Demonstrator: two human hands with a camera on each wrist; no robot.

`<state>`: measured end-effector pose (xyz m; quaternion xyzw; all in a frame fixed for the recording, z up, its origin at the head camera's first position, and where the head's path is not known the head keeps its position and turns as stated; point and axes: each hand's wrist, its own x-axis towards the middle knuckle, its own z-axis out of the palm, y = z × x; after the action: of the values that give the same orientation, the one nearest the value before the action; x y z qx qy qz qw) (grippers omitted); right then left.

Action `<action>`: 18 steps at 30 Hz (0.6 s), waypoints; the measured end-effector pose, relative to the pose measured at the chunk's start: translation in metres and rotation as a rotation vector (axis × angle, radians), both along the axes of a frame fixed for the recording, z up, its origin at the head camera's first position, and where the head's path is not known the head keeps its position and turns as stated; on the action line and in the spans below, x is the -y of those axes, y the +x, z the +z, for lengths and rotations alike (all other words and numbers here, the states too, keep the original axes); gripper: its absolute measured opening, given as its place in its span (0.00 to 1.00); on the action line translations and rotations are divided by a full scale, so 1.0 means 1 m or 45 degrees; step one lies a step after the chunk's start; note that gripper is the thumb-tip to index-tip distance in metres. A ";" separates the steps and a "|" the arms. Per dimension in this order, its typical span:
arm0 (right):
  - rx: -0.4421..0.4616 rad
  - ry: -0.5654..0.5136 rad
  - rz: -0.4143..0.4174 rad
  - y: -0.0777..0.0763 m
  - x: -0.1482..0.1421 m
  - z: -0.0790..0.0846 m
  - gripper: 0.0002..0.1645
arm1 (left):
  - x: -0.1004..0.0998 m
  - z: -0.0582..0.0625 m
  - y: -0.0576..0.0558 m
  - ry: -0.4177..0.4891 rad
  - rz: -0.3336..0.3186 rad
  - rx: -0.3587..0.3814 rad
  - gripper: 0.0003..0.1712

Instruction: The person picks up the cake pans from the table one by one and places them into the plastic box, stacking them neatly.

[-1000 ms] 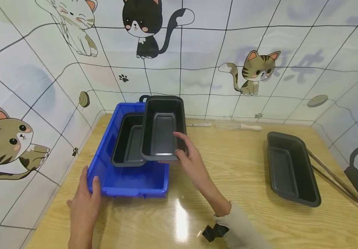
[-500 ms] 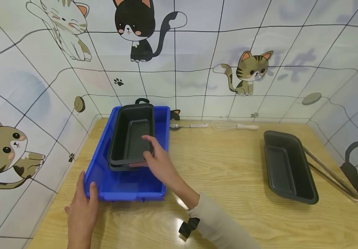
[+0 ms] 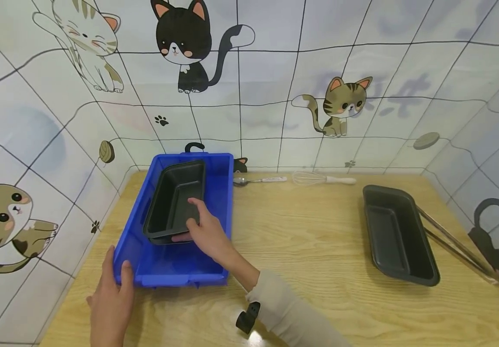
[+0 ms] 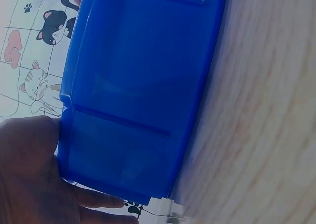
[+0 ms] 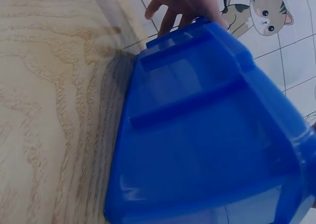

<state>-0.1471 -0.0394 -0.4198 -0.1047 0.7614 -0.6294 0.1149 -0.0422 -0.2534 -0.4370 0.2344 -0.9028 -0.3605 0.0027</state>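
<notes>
A blue plastic bin stands on the table at the left. My left hand holds its near left corner, thumb at the front and fingers along the side; in the left wrist view the hand lies beside the bin's wall. Inside the bin, a dark loaf pan sits nested on a second one, which it almost wholly hides. My right hand grips the upper pan at its near right end, index finger and thumb over the inside, another finger at the outer front.
Another dark loaf pan lies tilted at the right, beside metal tongs. Along the back are a spoon and a whisk. A wall printed with cats closes off the table's back and sides.
My right hand has carried the loaf pan left and down, from above the bin's right side onto the pan inside. The left hand stays at the bin's corner. The head view has shifted slightly.
</notes>
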 end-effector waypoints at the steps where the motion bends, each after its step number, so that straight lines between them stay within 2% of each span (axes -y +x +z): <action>1: 0.008 -0.007 0.014 0.002 -0.001 0.004 0.37 | 0.000 0.000 0.000 -0.002 0.001 -0.003 0.41; 5: 0.054 -0.020 0.048 0.008 -0.001 0.016 0.38 | -0.002 0.000 0.000 -0.009 -0.003 -0.014 0.41; 13: 0.076 0.014 0.101 0.004 0.003 0.021 0.41 | -0.003 0.002 0.000 -0.024 0.007 -0.029 0.41; 18: -0.024 0.230 0.077 0.000 0.003 0.021 0.42 | -0.003 0.001 -0.001 -0.021 0.004 -0.005 0.41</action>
<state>-0.1475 -0.0429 -0.3983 -0.1227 0.8125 -0.5535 0.1357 -0.0428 -0.2509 -0.4358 0.2349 -0.9053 -0.3537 0.0070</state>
